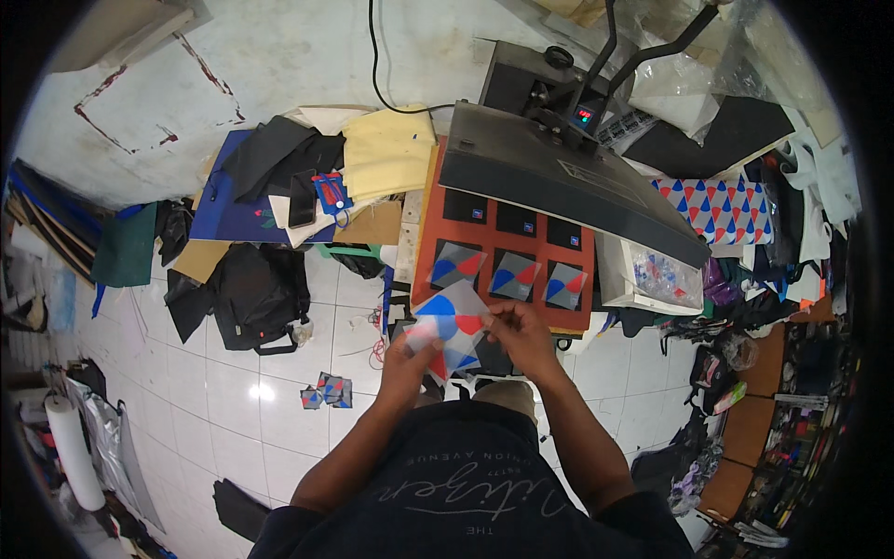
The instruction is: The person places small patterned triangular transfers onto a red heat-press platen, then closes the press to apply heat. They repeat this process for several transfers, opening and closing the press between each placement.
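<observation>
In front of my body, I hold clear transfer film sheets point(450, 310) printed with blue and red shapes. My left hand point(407, 365) grips them by the lower left side, its thumb on top. At the right edge my right hand point(518, 337) pinches the film between thumb and fingers. Beyond my hands lies the orange-red pad point(426, 244) of a heat press, its dark upper plate point(568, 186) raised. Three black pieces with small prints point(517, 219) form the pad's far row. Nearer, three more pieces lie under printed clear films point(515, 276).
Left of the press are yellow cloth point(386, 149), a phone point(302, 198) and dark fabric pieces point(279, 158). A white box point(652, 291) with film scraps stands right. On the tiled floor lie a black bag point(256, 298) and discarded printed films point(333, 389).
</observation>
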The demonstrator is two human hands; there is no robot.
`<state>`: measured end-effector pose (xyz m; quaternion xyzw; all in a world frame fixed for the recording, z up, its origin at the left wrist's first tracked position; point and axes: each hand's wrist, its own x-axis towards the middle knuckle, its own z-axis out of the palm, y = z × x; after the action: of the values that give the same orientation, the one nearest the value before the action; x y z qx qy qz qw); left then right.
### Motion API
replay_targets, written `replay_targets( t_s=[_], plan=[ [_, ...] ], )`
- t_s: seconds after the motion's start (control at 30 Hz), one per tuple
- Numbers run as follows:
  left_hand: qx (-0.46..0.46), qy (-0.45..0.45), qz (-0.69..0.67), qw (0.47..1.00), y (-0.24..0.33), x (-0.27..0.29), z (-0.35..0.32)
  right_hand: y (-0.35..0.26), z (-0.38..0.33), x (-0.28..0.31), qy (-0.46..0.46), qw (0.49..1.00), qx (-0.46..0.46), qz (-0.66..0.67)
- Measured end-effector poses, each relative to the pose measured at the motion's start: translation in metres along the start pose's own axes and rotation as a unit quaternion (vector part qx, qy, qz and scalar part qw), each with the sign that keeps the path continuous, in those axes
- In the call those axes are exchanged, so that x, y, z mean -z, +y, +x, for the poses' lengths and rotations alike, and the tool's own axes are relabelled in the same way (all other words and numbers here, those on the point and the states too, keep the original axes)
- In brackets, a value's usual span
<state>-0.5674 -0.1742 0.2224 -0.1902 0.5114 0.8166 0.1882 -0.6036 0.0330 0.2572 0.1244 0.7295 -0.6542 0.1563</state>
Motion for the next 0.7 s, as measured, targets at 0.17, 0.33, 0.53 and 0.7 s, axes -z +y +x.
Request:
replay_targets(
  t_s=[0.17, 0.33, 0.53, 0.7],
  plan=[
    [-0.002, 0.031, -0.033, 0.999, 0.002, 0.011, -0.003, -0.010, 0.044, 0.012, 0.033, 0.999, 0.010, 0.001],
    [-0.016, 0.080, -0.032, 0.996, 0.005, 0.039, -0.007, -0.017, 0.135, 0.042, 0.065, 0.995, 0.037, 0.062],
    [-0.021, 0.139, -0.048, 0.989, -0.002, 0.073, -0.017, 0.022, 0.251, 0.057, 0.094, 0.971, 0.151, -0.161],
    [-0.008, 0.180, -0.046, 0.983, -0.010, 0.082, -0.027, 0.046, 0.304, 0.074, 0.178, 0.833, 0.286, -0.438]
  ],
)
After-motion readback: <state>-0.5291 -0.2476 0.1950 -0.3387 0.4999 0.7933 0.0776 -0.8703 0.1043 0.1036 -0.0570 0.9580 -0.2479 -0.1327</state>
